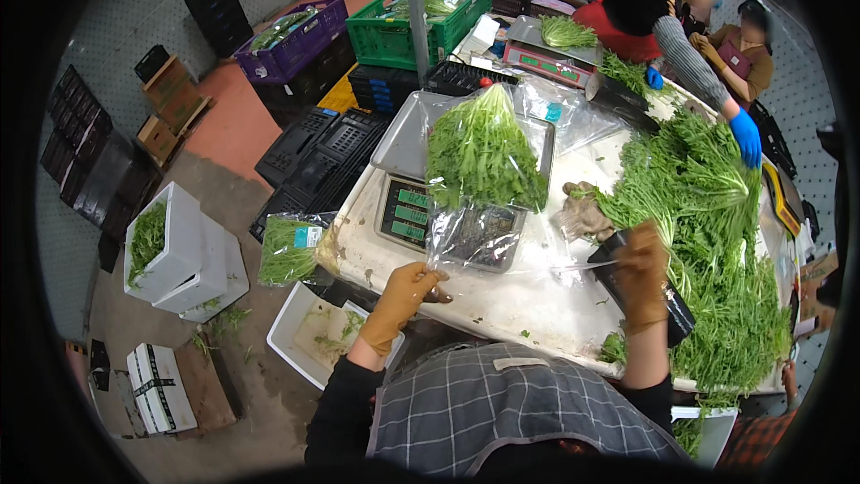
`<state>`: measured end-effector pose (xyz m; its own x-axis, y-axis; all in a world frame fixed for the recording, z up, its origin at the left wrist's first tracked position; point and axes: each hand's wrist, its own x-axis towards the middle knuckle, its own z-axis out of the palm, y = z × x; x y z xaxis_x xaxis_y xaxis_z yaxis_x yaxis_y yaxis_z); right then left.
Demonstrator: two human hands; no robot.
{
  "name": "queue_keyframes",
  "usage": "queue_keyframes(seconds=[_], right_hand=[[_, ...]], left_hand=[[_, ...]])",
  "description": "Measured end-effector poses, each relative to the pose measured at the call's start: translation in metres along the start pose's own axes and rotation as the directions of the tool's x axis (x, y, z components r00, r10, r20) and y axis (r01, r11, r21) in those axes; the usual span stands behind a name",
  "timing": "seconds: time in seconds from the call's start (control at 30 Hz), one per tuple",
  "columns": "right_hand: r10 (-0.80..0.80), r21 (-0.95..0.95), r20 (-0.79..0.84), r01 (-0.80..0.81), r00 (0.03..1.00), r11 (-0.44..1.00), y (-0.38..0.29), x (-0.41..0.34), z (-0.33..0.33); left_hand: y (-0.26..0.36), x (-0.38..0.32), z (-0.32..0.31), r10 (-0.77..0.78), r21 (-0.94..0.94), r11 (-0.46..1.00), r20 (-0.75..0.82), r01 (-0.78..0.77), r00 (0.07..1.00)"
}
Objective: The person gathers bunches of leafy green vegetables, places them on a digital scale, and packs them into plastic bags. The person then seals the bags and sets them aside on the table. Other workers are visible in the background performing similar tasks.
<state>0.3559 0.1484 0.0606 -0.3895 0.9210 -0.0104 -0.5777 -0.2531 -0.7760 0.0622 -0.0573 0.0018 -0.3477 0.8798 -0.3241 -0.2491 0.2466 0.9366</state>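
A clear plastic bag of leafy greens lies over a digital scale, stems pointing away from me and the bag's mouth towards me. My left hand, in a tan glove, pinches the near left corner of the bag. On the right, my right hand, also in a tan glove and slightly blurred, grips a thin clear plastic strip that stretches from the bag's near edge. Below that hand sits a black box. A crumpled brown glove rests on the table beside loose greens.
A co-worker's blue-gloved hand touches the heap's far side. A second scale bears greens. Behind a metal post stand green and purple crates. A white foam box stands left, below the table edge.
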Motion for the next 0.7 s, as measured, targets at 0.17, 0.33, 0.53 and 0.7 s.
queue_keyframes(seconds=[0.17, 0.33, 0.53, 0.7], right_hand=[[-0.638, -0.242, -0.287, 0.590, 0.714, 0.770, -0.114, 0.030, -0.129], [-0.511, -0.778, 0.043, 0.350, 0.858, 0.522, -0.009, 0.035, -0.066], [-0.152, -0.606, 0.796, 0.767, 0.586, -0.211, 0.066, 0.046, 0.013], [-0.247, -0.519, 0.757, 0.786, 0.605, 0.335, 0.041, 0.056, 0.026]], left_hand=[[-0.018, -0.004, -0.047, 0.159, 0.231, 0.949, 0.236, -0.214, 0.959], [-0.019, 0.015, -0.054, 0.317, 0.475, 0.869, -0.313, -0.141, 0.895], [0.009, 0.057, -0.037, 0.764, 0.788, 0.179, 0.266, -0.589, 0.588], [0.035, 0.045, -0.035, 0.783, 0.499, 0.495, 0.099, -0.711, 0.615]])
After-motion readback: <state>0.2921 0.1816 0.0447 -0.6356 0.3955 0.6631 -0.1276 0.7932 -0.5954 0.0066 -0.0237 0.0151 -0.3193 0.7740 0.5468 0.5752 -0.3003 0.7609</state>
